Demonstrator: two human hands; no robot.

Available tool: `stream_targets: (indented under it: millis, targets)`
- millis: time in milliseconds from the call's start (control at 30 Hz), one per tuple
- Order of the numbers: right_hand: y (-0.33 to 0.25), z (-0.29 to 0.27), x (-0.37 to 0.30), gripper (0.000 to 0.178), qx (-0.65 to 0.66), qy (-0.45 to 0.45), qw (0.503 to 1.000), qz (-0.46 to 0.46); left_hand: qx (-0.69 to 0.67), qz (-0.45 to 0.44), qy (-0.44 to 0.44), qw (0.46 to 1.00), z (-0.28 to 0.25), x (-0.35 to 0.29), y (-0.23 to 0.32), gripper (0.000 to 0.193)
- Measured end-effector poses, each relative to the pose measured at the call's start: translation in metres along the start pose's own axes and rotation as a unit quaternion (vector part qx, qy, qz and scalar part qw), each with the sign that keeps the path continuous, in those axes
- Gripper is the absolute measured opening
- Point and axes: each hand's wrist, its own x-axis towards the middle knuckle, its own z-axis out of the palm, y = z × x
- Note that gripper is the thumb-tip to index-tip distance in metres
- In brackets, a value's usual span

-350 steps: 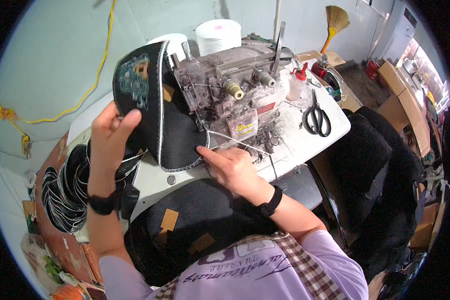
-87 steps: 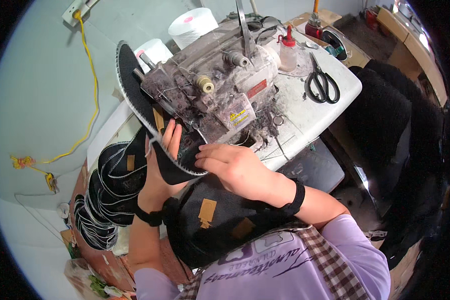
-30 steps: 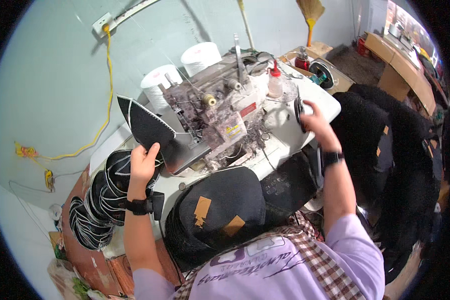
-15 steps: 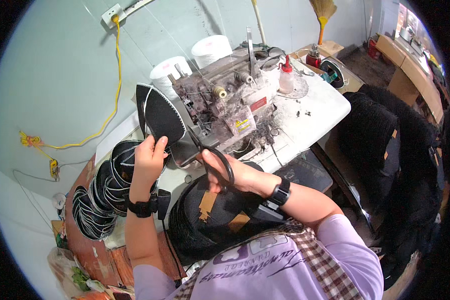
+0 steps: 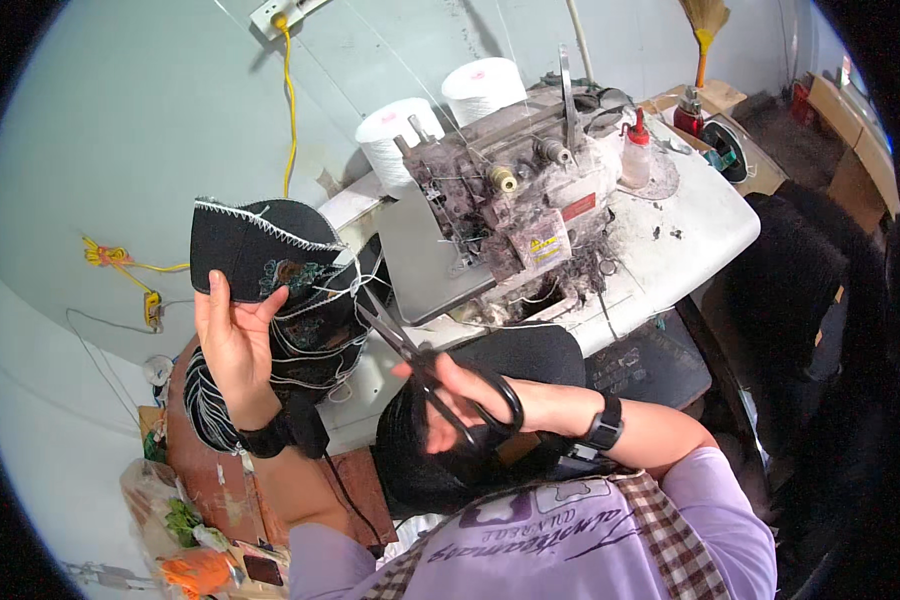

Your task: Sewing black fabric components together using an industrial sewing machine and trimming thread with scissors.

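Note:
My left hand [image 5: 235, 350] pinches a curved black fabric piece [image 5: 232, 245] between thumb and fingers and holds it up at the left. White overlock stitching runs along its edge, and a dark coloured pattern shows near its lower right corner. White thread tails [image 5: 358, 282] hang at that corner. My right hand [image 5: 460, 385] grips black-handled scissors [image 5: 395, 330], with the blades pointing up and left at the thread tails. Whether a blade touches the thread, I cannot tell. Below the held piece lies a bundle of similar white-edged pieces [image 5: 208, 400], chained together.
A lint-covered overlock sewing machine [image 5: 560, 215] stands on the white table [image 5: 700, 245], with two white thread cones [image 5: 485, 92] behind and a red-capped bottle [image 5: 636, 155] beside it. Unstitched black pieces [image 5: 525, 352] are stacked before me. Dark fabric [image 5: 785, 270] piles up at the right.
My left hand has moved left and turned the fabric piece sideways, showing its pattern and thread tails. The scissors have moved slightly down, their blades spread toward the thread. The view has shifted left.

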Motion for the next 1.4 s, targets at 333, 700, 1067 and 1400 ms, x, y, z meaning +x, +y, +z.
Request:
stream_targets:
  millis: [333,700,1067,1400]
  targets:
    - [-0.006,-0.011,0.026,0.085,0.032,0.066,0.996,-0.053,-0.006,0.037,-0.051,0.998,-0.008,-0.023,-0.005,0.037]
    - [-0.021,-0.016,0.000,0.073,-0.342,0.173,0.919,-0.089,0.112,0.130,-0.040,0.984,-0.035,-0.038,-0.022,0.048]
    - [-0.016,-0.023,-0.007,0.069,-0.550,0.270,0.776,-0.148,0.153,0.122,-0.090,0.977,0.000,-0.054,-0.007,0.049]
    - [-0.017,-0.077,-0.051,0.059,-0.494,0.496,0.672,-0.240,0.097,0.144,-0.112,0.978,-0.014,-0.048,-0.011,0.053]
